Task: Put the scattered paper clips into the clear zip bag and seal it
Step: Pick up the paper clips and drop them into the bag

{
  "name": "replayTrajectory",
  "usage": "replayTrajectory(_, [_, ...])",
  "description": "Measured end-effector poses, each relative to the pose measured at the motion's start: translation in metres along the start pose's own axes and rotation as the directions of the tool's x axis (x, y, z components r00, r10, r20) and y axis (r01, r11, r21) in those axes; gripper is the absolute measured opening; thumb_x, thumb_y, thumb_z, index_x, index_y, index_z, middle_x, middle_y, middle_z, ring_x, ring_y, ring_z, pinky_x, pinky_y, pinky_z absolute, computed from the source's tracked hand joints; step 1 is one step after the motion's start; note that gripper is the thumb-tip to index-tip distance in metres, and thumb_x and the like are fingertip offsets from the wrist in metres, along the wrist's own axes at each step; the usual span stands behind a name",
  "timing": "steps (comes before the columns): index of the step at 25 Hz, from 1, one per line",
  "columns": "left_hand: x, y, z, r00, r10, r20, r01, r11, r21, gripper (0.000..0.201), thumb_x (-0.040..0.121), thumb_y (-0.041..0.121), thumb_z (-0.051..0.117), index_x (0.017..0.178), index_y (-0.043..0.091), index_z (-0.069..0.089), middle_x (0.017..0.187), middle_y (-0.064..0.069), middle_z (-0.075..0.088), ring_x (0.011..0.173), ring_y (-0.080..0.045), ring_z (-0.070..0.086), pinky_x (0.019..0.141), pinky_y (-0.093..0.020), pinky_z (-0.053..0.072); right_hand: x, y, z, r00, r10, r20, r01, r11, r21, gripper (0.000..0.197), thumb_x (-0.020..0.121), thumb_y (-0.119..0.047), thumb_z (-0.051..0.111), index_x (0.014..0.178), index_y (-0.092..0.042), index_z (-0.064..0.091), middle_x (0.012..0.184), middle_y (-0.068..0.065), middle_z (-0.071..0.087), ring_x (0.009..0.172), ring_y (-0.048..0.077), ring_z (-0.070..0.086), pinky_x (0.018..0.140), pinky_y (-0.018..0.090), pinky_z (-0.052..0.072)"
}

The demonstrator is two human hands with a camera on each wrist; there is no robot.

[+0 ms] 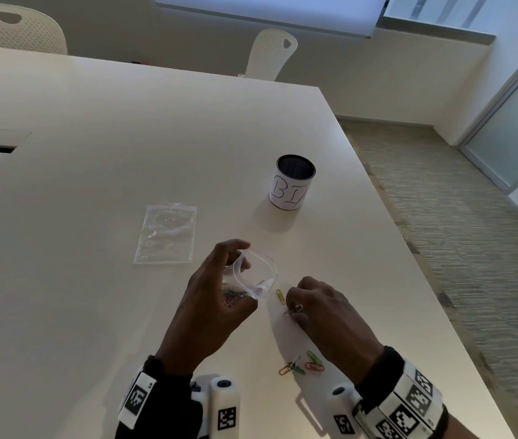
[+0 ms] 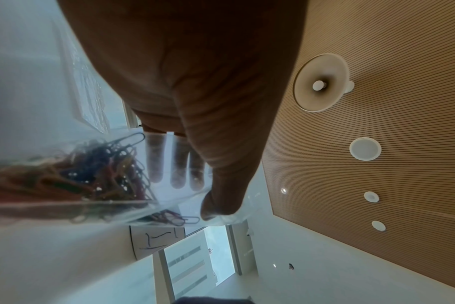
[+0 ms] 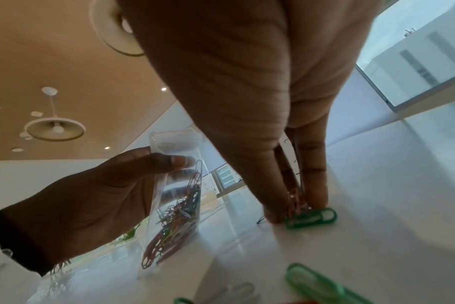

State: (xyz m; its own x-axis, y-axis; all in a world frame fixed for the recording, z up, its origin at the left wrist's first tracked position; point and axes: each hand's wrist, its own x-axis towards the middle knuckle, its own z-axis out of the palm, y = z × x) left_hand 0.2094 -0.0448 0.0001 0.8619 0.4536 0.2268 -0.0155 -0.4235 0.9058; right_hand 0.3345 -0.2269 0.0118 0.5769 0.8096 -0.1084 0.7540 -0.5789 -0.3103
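Clear plastic zip bag [image 1: 252,274] of coloured wire paper clips [image 3: 174,218] held open-mouthed by left hand [image 1: 210,315]. Green paper clip [image 3: 310,218] pinched against white surface [image 1: 93,280] by right hand [image 1: 324,315] fingertips [image 3: 317,197].

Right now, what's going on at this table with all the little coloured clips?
A person is collecting paper clips into a clear zip bag. The left hand holds the bag open just above the table, and it already contains a tangle of clips. The right hand is picking clips off the table with its fingers. A yellow clip and a small cluster lie loose. A second bag and a labelled cup sit farther back.
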Motion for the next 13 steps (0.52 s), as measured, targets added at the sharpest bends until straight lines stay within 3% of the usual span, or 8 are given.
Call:
replayTrajectory(6, [0.0, 0.003, 0.003, 1.0, -0.01, -0.001, 0.01, 1.0, -0.019, 0.066, 0.081, 0.02, 0.085, 0.135, 0.033, 0.048, 0.114, 0.013, 0.062, 0.101, -0.01, 0.066, 0.072, -0.014, 0.058, 0.004, 0.005, -0.001, 1.0, -0.012, -0.005, 0.011, 1.0, -0.029, 0.011, 0.099, -0.013, 0.062, 0.104, -0.016, 0.072, 0.105, 0.001, 0.064, 0.085, 0.015, 0.066, 0.077, 0.024, 0.058])
replayTrajectory(10, [0.001, 0.001, 0.005, 1.0, -0.015, 0.014, 0.015, 1.0, 0.006, 0.07, 0.081, 0.013, 0.084, 0.137, 0.032, 0.047, 0.115, 0.012, 0.062, 0.102, -0.01, 0.066, 0.073, -0.014, 0.058, 0.004, 0.021, -0.011, 0.998, 0.064, -0.023, -0.06, 0.987, 0.146, 0.007, 0.093, -0.013, 0.072, 0.097, -0.015, 0.078, 0.098, -0.001, 0.072, 0.082, 0.01, 0.069, 0.077, 0.024, 0.061])
replayTrajectory(13, [0.001, 0.001, 0.006, 1.0, -0.018, 0.024, 0.017, 1.0, 0.007, 0.071, 0.081, 0.012, 0.084, 0.138, 0.031, 0.047, 0.115, 0.011, 0.062, 0.1, -0.009, 0.066, 0.073, -0.013, 0.057, 0.002, 0.036, -0.017, 0.982, 0.185, -0.028, -0.163, 0.921, 0.353, 0.009, 0.087, -0.01, 0.08, 0.092, -0.017, 0.081, 0.086, -0.005, 0.077, 0.078, 0.005, 0.073, 0.075, 0.019, 0.061])
